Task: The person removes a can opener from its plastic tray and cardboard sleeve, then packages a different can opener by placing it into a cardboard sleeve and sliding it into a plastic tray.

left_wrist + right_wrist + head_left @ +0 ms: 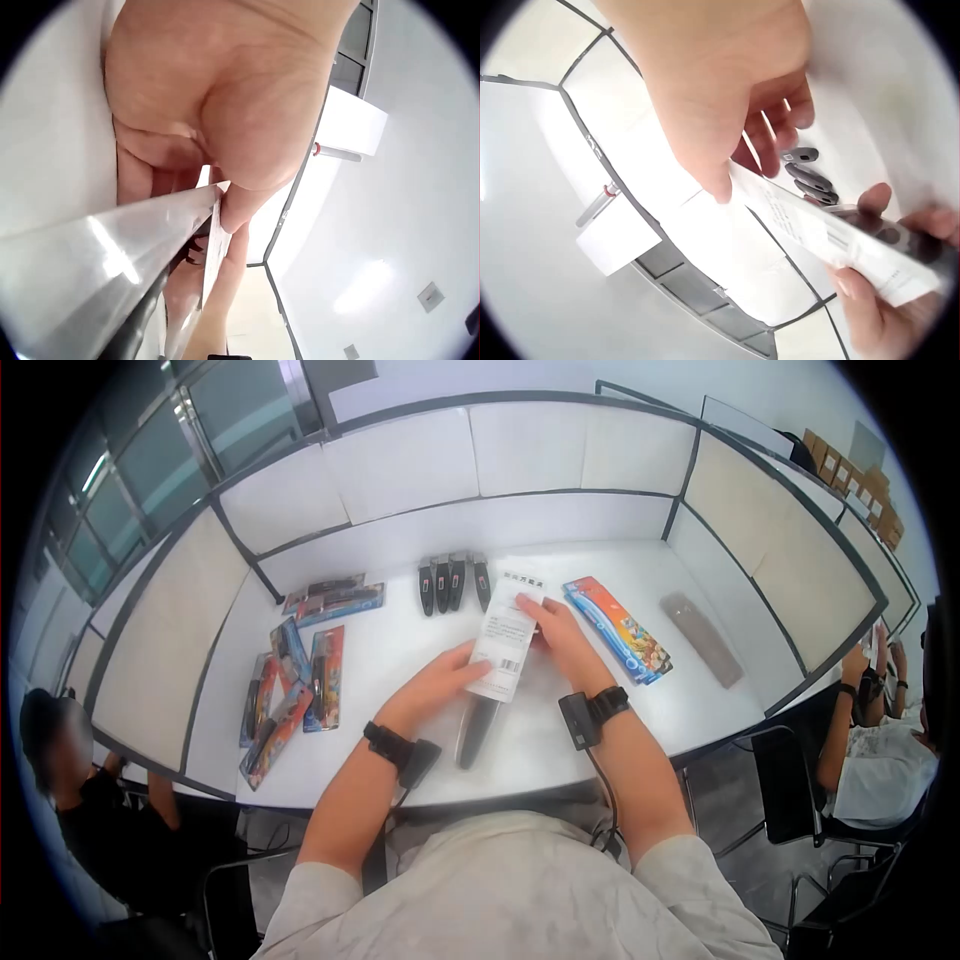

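A white printed card [503,635] with a barcode is held above the table between both hands, a clear plastic shell with a dark handle [478,730] beneath it. My left hand [437,685] pinches the card's lower left edge, thumb on the printed face, fingers behind. At the upper right part, my right hand [565,645] pinches the card, thumb on top. In the right wrist view the card [810,225] slants between the two hands, and dark round shapes show through the plastic behind it. The left wrist view shows the clear shell [97,247] close up below the left hand [217,97].
Several black-handled items [441,585] lie at the back centre. Blister packs [323,678] are scattered at the left. Blue and orange packs [618,630] lie at the right, beside an empty clear shell [702,640]. White partitions [420,460] surround the table; people sit at both sides.
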Action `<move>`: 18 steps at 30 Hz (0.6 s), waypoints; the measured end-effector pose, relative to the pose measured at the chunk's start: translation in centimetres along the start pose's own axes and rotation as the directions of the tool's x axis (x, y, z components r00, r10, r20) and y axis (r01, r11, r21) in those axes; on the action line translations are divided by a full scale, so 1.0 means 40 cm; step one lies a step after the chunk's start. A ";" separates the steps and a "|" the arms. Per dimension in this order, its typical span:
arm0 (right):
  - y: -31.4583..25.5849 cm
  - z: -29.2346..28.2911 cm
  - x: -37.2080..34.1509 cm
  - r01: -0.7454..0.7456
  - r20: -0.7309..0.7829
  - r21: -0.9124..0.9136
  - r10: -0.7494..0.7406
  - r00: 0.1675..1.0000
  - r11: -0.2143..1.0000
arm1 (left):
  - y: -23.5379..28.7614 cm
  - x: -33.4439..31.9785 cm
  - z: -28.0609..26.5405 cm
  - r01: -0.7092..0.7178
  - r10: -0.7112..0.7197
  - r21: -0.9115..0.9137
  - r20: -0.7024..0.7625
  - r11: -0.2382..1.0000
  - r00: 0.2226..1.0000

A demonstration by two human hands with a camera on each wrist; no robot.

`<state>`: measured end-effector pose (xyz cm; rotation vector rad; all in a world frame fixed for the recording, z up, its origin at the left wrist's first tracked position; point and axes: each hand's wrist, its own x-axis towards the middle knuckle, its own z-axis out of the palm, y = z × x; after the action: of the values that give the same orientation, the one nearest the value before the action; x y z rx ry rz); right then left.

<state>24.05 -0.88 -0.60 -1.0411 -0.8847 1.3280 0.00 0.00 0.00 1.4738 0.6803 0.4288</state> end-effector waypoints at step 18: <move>-0.027 0.015 -0.026 -0.021 0.488 0.304 -0.137 0.862 0.953 | 0.043 -0.021 0.033 -0.046 0.042 -0.129 -0.034 0.991 0.999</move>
<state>23.76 -1.83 0.69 -0.4216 -1.0456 1.6583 0.47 -1.41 1.78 1.3631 0.6338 0.5218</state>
